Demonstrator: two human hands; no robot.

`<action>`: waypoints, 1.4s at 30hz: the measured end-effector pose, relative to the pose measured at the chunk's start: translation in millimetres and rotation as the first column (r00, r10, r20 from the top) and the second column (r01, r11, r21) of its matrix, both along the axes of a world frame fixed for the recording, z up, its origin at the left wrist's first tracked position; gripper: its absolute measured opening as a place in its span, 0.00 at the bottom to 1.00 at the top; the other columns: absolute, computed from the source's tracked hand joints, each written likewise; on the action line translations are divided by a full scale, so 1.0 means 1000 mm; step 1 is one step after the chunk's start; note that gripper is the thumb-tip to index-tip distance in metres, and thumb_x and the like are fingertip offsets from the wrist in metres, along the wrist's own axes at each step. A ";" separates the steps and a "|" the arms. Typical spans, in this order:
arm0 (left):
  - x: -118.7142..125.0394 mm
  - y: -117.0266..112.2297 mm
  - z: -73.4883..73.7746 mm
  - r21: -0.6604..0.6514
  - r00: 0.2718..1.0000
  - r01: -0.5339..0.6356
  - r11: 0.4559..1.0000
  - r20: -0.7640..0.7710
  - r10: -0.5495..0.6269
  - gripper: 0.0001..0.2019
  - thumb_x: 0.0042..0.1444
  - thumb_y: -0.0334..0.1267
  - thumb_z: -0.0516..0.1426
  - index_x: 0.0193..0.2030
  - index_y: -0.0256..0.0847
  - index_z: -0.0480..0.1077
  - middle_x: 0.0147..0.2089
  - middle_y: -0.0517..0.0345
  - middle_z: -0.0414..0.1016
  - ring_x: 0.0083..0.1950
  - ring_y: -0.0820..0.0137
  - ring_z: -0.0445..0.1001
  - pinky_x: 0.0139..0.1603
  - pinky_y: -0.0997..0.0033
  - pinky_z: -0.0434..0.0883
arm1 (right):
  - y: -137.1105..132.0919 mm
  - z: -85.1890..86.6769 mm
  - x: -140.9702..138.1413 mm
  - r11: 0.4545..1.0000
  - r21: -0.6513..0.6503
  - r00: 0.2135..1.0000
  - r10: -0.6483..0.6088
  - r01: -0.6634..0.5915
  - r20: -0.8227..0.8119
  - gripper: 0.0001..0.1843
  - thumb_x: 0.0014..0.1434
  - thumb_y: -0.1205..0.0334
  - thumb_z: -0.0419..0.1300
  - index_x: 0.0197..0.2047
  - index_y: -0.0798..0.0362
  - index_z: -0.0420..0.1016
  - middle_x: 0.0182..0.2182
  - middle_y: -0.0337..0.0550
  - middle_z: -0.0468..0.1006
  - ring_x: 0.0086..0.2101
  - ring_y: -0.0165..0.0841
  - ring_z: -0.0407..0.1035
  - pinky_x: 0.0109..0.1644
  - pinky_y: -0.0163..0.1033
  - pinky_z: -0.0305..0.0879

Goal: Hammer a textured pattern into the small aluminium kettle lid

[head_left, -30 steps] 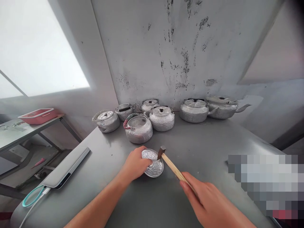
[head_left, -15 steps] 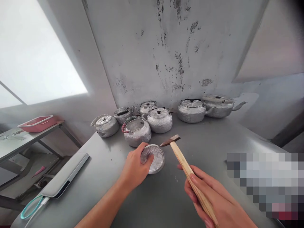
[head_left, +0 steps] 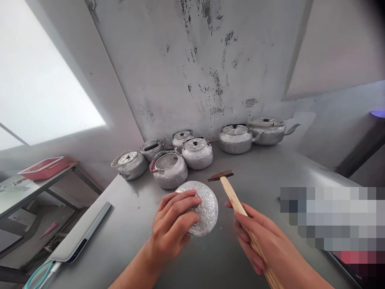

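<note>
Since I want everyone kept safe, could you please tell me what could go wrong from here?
The left hand has fingers across the silver lid, so a stray blow from the hammer in the right hand could catch them. The open kettle stands just beyond the lid, so a slip might dent it.

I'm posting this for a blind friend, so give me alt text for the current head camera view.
A left hand holds a round, crinkled silvery disc while the right hand grips a wooden-handled hammer close by. Seven silvery kettles stand toward the back of a gray table, near a stained wall.
</note>
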State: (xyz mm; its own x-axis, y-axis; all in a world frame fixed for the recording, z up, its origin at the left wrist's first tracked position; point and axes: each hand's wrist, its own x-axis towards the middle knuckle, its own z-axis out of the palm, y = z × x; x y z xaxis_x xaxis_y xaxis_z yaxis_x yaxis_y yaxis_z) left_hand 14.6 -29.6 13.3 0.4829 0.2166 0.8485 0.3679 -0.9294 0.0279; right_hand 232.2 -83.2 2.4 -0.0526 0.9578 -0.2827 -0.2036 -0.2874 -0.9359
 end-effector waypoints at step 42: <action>-0.010 0.040 -0.016 -0.915 0.893 -0.298 0.273 -0.166 0.418 0.12 0.56 0.36 0.58 0.47 0.43 0.72 0.44 0.56 0.80 0.46 0.62 0.76 0.45 0.67 0.70 | -0.014 0.003 -0.009 0.980 -0.035 0.921 0.195 -0.194 0.336 0.22 0.65 0.36 0.48 0.45 0.45 0.66 0.23 0.30 0.52 0.21 0.27 0.46 0.17 0.30 0.44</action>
